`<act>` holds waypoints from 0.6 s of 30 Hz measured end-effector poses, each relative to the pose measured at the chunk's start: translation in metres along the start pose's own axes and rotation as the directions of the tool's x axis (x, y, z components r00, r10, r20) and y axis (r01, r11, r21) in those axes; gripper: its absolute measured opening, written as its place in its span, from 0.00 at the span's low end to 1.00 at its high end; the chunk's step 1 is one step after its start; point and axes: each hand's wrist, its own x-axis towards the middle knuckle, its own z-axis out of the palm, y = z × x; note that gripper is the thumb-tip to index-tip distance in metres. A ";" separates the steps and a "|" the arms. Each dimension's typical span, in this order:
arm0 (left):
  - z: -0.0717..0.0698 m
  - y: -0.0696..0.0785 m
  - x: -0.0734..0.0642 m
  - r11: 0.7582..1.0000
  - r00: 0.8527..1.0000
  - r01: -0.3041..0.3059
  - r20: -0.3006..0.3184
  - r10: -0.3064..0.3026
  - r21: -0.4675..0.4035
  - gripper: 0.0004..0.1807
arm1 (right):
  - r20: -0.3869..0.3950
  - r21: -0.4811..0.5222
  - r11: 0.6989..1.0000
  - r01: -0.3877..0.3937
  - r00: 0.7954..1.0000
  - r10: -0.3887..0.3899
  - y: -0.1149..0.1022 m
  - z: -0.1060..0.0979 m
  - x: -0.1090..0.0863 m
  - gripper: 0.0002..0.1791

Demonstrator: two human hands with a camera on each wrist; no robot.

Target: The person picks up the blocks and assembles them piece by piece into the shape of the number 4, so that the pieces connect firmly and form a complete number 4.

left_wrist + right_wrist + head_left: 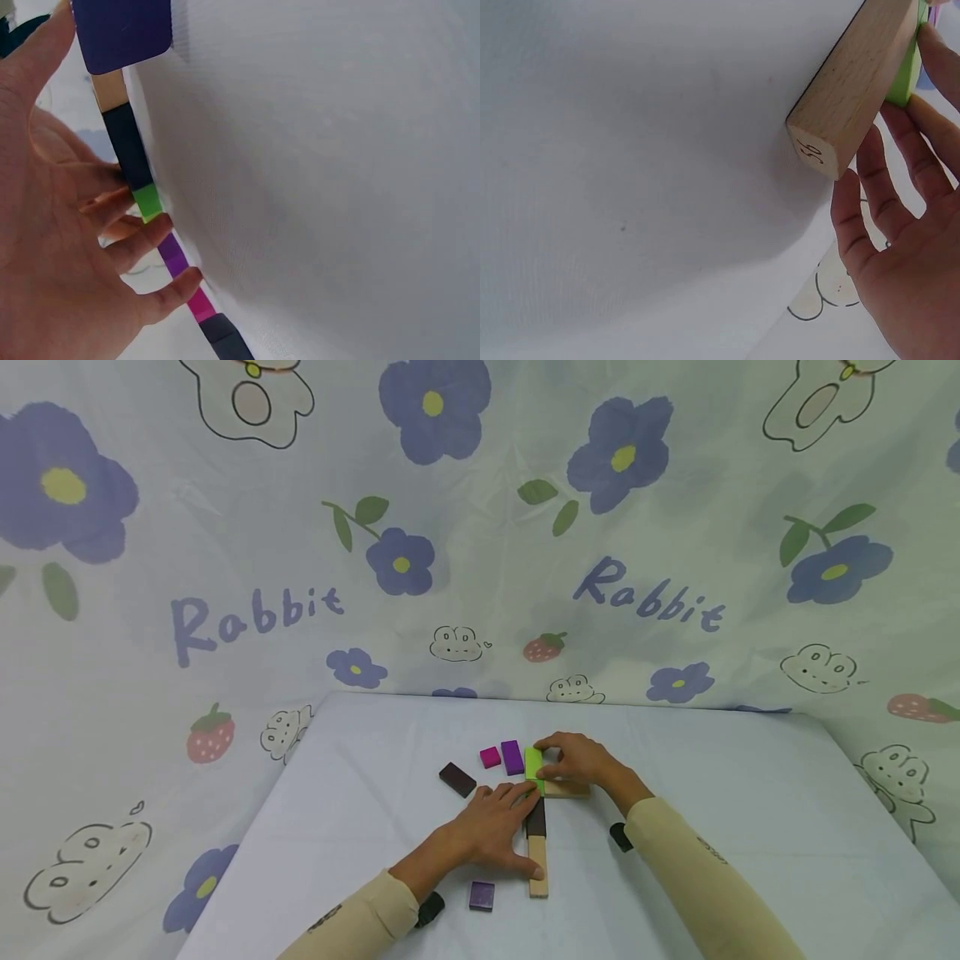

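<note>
In the head view a line of blocks runs away from me: a light wood block (538, 887), a dark block (536, 822) and a bright green block (532, 762). A second light wood block (567, 790) lies crosswise, right of the line. My right hand (581, 760) pinches the green block, index finger toward its far end and thumb toward its near end. My left hand (483, 827) spans the line with fingers spread, thumb on the near wood block and fingertips by the green block's near end. In the right wrist view the crosswise wood block (851, 90) shows digits on its end.
A purple block (512, 757) and a small magenta block (490, 757) stand left of the green one. Farther left lies a dark brown block (457, 779). A square violet block (482, 897) rests near my left wrist. Behind the white table (697, 827) hangs a printed cloth.
</note>
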 end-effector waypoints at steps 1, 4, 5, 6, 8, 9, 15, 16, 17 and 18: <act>0.000 0.000 0.000 1.000 1.000 0.000 -0.001 0.000 0.001 0.62 | 0.000 -0.001 1.000 -0.001 1.000 0.001 0.000 0.000 0.000 0.31; -0.001 0.000 0.000 1.000 1.000 0.001 -0.003 -0.001 0.005 0.62 | 0.003 -0.003 1.000 -0.003 1.000 0.003 0.000 0.001 0.001 0.31; -0.001 0.001 0.000 1.000 1.000 0.002 -0.003 -0.002 0.006 0.62 | 0.005 -0.002 1.000 -0.004 1.000 0.004 0.000 0.001 0.001 0.31; -0.001 0.001 0.000 1.000 1.000 0.002 -0.004 -0.002 0.007 0.62 | 0.007 -0.001 1.000 -0.006 1.000 0.006 0.000 0.001 0.001 0.31; 0.000 0.001 0.000 1.000 1.000 0.004 -0.002 -0.004 0.008 0.62 | 0.012 0.001 1.000 -0.011 1.000 0.011 0.000 0.001 0.001 0.31; 0.000 0.001 0.000 1.000 1.000 0.005 -0.002 -0.004 0.009 0.62 | 0.014 0.002 1.000 -0.012 1.000 0.012 0.000 0.002 0.001 0.32; 0.000 0.000 0.000 1.000 1.000 0.002 -0.005 -0.002 0.014 0.62 | 0.008 -0.001 1.000 -0.020 1.000 0.020 0.001 0.002 -0.001 0.34; 0.000 0.000 0.000 1.000 1.000 0.002 -0.006 -0.002 0.013 0.62 | 0.002 -0.001 1.000 -0.019 1.000 0.019 0.001 0.003 -0.002 0.33; 0.000 0.000 0.000 1.000 1.000 0.001 -0.007 -0.001 0.013 0.62 | -0.004 -0.002 1.000 -0.015 1.000 0.015 0.001 0.003 -0.003 0.33; -0.001 0.000 0.000 1.000 1.000 0.001 -0.007 -0.001 0.012 0.62 | -0.011 0.000 1.000 -0.012 1.000 0.012 0.001 0.003 -0.004 0.33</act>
